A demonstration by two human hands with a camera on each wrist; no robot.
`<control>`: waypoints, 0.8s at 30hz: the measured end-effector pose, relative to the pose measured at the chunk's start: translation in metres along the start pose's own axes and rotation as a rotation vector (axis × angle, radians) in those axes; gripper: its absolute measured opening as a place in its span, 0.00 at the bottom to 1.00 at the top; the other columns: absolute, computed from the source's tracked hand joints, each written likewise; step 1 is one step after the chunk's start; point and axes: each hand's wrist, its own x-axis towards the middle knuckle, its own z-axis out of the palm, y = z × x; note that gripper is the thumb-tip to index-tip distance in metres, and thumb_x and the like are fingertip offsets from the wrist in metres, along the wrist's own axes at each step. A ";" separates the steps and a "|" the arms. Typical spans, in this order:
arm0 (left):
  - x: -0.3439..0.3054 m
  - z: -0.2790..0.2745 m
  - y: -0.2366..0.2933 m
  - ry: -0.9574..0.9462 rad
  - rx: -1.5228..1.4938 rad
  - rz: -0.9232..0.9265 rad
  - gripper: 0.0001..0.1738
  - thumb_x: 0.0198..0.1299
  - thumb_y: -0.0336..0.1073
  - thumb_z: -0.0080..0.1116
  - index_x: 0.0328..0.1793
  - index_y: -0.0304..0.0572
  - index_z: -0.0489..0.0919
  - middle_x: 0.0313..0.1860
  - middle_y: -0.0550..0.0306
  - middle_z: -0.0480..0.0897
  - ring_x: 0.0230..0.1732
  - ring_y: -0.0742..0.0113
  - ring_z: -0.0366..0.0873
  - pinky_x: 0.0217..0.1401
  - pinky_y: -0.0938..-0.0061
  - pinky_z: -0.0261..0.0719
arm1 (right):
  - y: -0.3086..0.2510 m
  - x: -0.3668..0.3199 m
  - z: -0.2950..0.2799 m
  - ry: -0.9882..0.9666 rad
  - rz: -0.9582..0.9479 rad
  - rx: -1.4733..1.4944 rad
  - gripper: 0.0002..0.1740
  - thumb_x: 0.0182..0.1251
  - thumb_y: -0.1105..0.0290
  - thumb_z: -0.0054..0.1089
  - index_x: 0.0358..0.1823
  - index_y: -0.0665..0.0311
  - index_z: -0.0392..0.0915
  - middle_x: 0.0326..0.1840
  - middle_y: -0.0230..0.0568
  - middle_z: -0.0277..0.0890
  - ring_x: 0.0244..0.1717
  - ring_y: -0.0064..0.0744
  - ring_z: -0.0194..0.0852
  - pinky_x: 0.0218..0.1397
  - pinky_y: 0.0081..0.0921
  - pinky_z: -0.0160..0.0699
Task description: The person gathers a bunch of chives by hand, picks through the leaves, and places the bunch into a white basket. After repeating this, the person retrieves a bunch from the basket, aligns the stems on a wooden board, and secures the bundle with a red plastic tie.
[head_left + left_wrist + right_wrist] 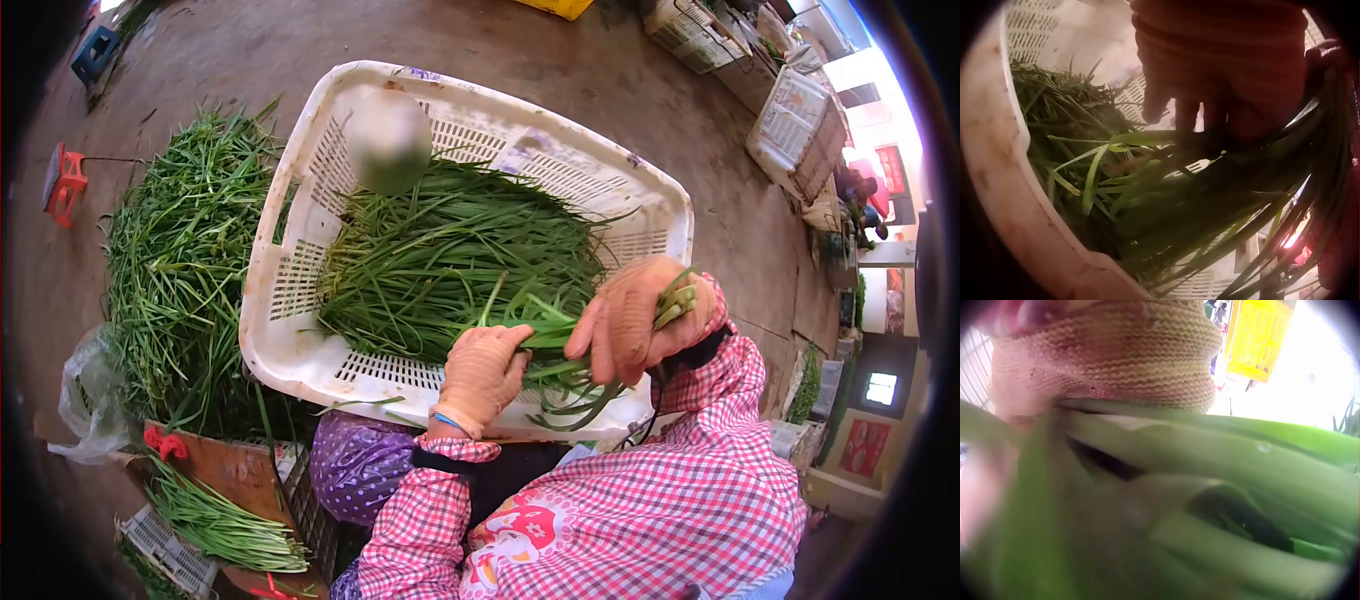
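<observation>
A white slatted basket (665, 200) holds a heap of long green leafy stalks (470, 240). At its near right side the gloved right hand (640, 315) grips a bunch of stalks, whose pale ends (676, 300) stick out beside the thumb side. To its left, the gloved left hand (482, 375) has its fingers curled over the leaves of that bunch. In the left wrist view the left hand (1222, 69) reaches down onto dark leaves (1210, 194). Blurred stalks (1241, 456) fill the right wrist view, below the knitted glove (1110, 356).
Another pile of green stalks (190, 260) lies on the floor left of the basket. A tied bundle (225, 520) rests on a brown board (225, 470) at the lower left. A red stool (68, 185) stands far left, and crates (795, 130) stand at the upper right.
</observation>
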 end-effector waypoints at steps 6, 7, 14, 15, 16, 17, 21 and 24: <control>-0.003 0.004 -0.007 -0.001 0.192 -0.243 0.10 0.57 0.36 0.55 0.43 0.46 0.81 0.39 0.54 0.81 0.43 0.51 0.77 0.46 0.60 0.75 | -0.039 -0.023 -0.026 0.209 -0.183 0.016 0.08 0.59 0.69 0.62 0.33 0.65 0.73 0.19 0.41 0.78 0.29 0.40 0.81 0.51 0.43 0.79; -0.003 0.004 -0.009 -0.003 0.192 -0.242 0.10 0.57 0.36 0.55 0.43 0.46 0.81 0.39 0.54 0.81 0.43 0.51 0.77 0.46 0.60 0.75 | -0.042 -0.029 -0.031 0.317 -0.185 0.001 0.09 0.60 0.68 0.61 0.35 0.64 0.73 0.18 0.39 0.76 0.27 0.39 0.80 0.49 0.43 0.79; -0.013 -0.021 -0.029 0.633 -0.426 -0.473 0.13 0.68 0.39 0.47 0.41 0.37 0.76 0.30 0.54 0.80 0.33 0.63 0.80 0.35 0.70 0.77 | -0.050 -0.055 -0.078 1.001 -0.022 -0.225 0.08 0.61 0.71 0.58 0.40 0.65 0.75 0.19 0.35 0.74 0.23 0.30 0.76 0.34 0.28 0.78; -0.014 -0.025 -0.028 0.697 -0.708 -0.459 0.13 0.69 0.40 0.47 0.43 0.37 0.76 0.32 0.56 0.80 0.35 0.65 0.80 0.38 0.72 0.79 | -0.046 -0.056 -0.083 1.125 0.244 -0.366 0.08 0.60 0.72 0.58 0.40 0.65 0.75 0.20 0.34 0.75 0.22 0.26 0.75 0.30 0.23 0.77; -0.015 -0.027 -0.027 0.749 -0.992 -0.439 0.14 0.69 0.41 0.47 0.45 0.37 0.75 0.34 0.58 0.80 0.37 0.67 0.81 0.41 0.74 0.81 | -0.031 -0.051 -0.080 1.051 0.283 -0.375 0.08 0.60 0.73 0.59 0.39 0.66 0.76 0.20 0.33 0.75 0.20 0.22 0.73 0.24 0.19 0.73; -0.015 -0.031 -0.023 0.751 -0.985 -0.431 0.14 0.69 0.41 0.47 0.45 0.37 0.75 0.34 0.58 0.80 0.37 0.67 0.81 0.41 0.74 0.81 | -0.015 -0.048 -0.078 0.992 0.370 -0.385 0.07 0.60 0.74 0.58 0.39 0.66 0.77 0.21 0.32 0.75 0.20 0.22 0.73 0.25 0.19 0.72; -0.018 -0.035 -0.015 0.752 -1.122 -0.309 0.16 0.70 0.44 0.46 0.45 0.36 0.73 0.37 0.51 0.79 0.39 0.61 0.81 0.45 0.66 0.83 | 0.047 -0.014 -0.062 0.865 0.412 -0.189 0.06 0.60 0.74 0.62 0.39 0.66 0.79 0.24 0.31 0.76 0.21 0.21 0.72 0.24 0.19 0.71; -0.021 -0.035 -0.014 0.713 -1.146 -0.244 0.17 0.69 0.45 0.46 0.45 0.35 0.73 0.38 0.49 0.79 0.40 0.58 0.81 0.47 0.62 0.82 | 0.079 0.017 -0.059 0.816 0.411 -0.080 0.10 0.59 0.71 0.64 0.41 0.66 0.79 0.25 0.30 0.76 0.22 0.20 0.71 0.26 0.18 0.70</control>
